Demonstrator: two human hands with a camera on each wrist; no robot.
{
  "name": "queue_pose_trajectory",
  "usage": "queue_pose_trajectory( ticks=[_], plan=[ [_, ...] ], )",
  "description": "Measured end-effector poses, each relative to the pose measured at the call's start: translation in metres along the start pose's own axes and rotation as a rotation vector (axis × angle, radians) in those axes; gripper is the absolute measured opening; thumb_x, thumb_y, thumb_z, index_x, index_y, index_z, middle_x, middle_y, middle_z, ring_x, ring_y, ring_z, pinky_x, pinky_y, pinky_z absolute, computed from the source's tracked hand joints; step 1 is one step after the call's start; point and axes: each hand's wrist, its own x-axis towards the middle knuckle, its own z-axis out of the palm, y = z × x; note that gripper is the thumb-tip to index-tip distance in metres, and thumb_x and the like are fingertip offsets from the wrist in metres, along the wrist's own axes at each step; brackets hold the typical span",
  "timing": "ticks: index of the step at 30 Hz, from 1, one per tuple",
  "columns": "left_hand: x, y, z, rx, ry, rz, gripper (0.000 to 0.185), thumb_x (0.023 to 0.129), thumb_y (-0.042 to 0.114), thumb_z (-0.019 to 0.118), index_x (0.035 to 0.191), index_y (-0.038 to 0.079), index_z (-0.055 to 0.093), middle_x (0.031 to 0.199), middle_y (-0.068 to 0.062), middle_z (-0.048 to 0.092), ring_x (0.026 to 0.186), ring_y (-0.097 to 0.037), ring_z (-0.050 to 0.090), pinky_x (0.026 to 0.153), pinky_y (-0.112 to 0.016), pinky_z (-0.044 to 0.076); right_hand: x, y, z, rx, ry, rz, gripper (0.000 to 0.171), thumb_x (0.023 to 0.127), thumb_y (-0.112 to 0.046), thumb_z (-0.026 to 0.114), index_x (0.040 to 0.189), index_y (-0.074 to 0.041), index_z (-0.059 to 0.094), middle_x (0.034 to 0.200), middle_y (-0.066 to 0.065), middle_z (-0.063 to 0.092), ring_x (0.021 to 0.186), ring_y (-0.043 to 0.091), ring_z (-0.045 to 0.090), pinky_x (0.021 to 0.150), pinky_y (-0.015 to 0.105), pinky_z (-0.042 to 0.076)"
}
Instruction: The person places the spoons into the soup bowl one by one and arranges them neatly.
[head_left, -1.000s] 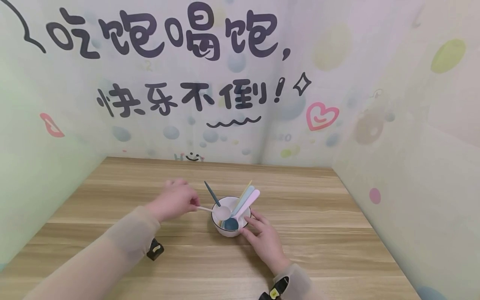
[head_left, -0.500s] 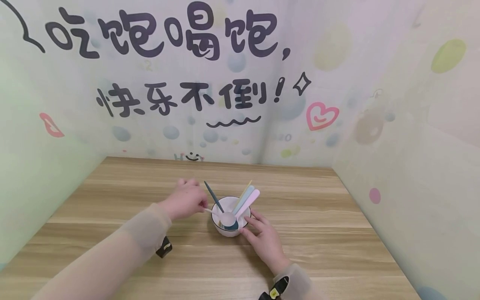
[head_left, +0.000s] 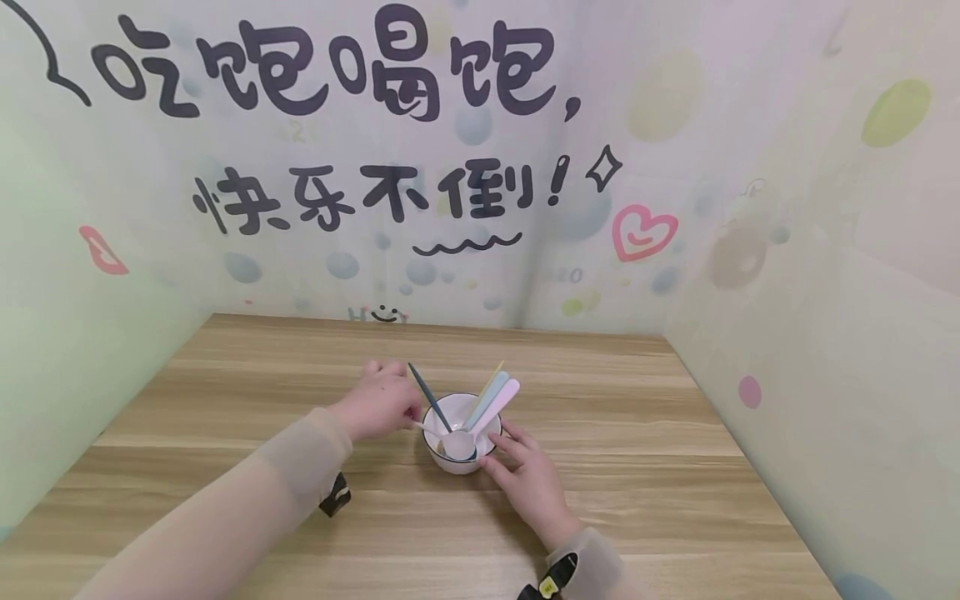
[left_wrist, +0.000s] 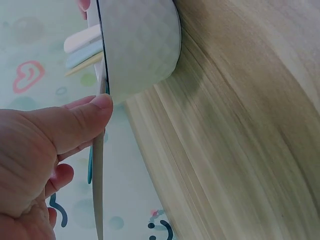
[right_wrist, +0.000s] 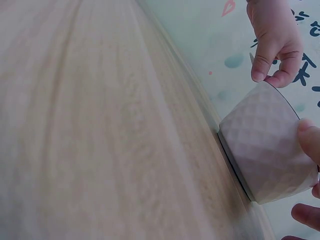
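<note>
A white bowl (head_left: pixel 450 467) with a dark rim and a dimpled outer wall stands on the table. My left hand (head_left: pixel 378 402) pinches the handle of a pale spoon (head_left: pixel 460 446) between thumb and fingers at the bowl's left rim. The spoon's head lies over the inside of the bowl. In the left wrist view the pale handle (left_wrist: pixel 98 185) runs past my thumb. My right hand (head_left: pixel 534 485) grips the bowl's right side, thumb at the near rim. Leaning in the bowl are a dark teal utensil (head_left: pixel 426 392), a light blue one (head_left: pixel 495 386), a pink one (head_left: pixel 506 397) and a thin yellow one (head_left: pixel 500 365).
The wood-grain table (head_left: pixel 637 517) reaches back to a printed wall (head_left: pixel 480 283) with large dark lettering. Pale side walls (head_left: pixel 810 333) bound the table left and right. A black strap (head_left: pixel 558 575) shows at the right wrist.
My left hand has moved right toward the bowl, carrying the pale spoon's head further in and nearer the front rim, over the dark teal spoon head. The right hand and bowl have stayed put.
</note>
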Motion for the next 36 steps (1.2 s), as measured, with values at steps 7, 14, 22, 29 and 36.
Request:
queue_pose_trajectory(
  ticks=[7, 14, 22, 29, 36],
  plan=[
    [0.003, -0.001, 0.003, 0.007, 0.007, 0.011, 0.019, 0.074, 0.024, 0.082, 0.066, 0.026, 0.065, 0.065, 0.023, 0.053, 0.085, -0.014, 0.038, 0.074, -0.039, 0.025, 0.0, 0.001, 0.001, -0.008, 0.005, -0.004, 0.04, 0.082, -0.032, 0.077, 0.116, -0.011, 0.071, 0.136, 0.008, 0.056, 0.121, 0.03, 0.055, 0.097, 0.047, 0.047],
    [0.003, -0.001, 0.003, 0.008, 0.025, 0.06, 0.018, 0.073, 0.022, 0.083, 0.065, 0.024, 0.067, 0.066, 0.023, 0.055, 0.085, -0.015, 0.04, 0.072, -0.038, 0.024, 0.0, -0.001, 0.0, -0.001, -0.005, -0.003, 0.04, 0.083, -0.033, 0.076, 0.116, -0.01, 0.071, 0.136, 0.009, 0.056, 0.121, 0.03, 0.055, 0.097, 0.048, 0.047],
    [0.002, 0.001, -0.001, -0.012, 0.023, 0.071, 0.018, 0.074, 0.022, 0.083, 0.067, 0.024, 0.067, 0.066, 0.022, 0.054, 0.088, -0.015, 0.042, 0.072, -0.037, 0.025, 0.0, -0.001, 0.001, -0.001, -0.009, 0.003, 0.041, 0.083, -0.035, 0.075, 0.116, -0.01, 0.071, 0.136, 0.009, 0.056, 0.121, 0.029, 0.056, 0.096, 0.047, 0.047],
    [0.001, -0.004, 0.001, -0.069, 0.016, 0.046, 0.015, 0.074, 0.023, 0.083, 0.071, 0.025, 0.068, 0.074, 0.02, 0.06, 0.091, -0.014, 0.041, 0.074, -0.038, 0.025, 0.0, -0.002, 0.001, 0.008, -0.004, 0.003, 0.041, 0.083, -0.034, 0.076, 0.116, -0.01, 0.071, 0.136, 0.011, 0.056, 0.121, 0.031, 0.055, 0.096, 0.048, 0.047],
    [-0.007, -0.011, 0.002, -0.158, 0.085, -0.027, 0.013, 0.077, 0.024, 0.081, 0.087, 0.023, 0.073, 0.098, 0.009, 0.067, 0.11, -0.027, 0.047, 0.09, -0.053, 0.028, 0.001, -0.002, 0.002, 0.0, -0.005, -0.011, 0.04, 0.083, -0.032, 0.076, 0.115, -0.01, 0.071, 0.135, 0.01, 0.056, 0.12, 0.031, 0.056, 0.097, 0.048, 0.047]
  ],
)
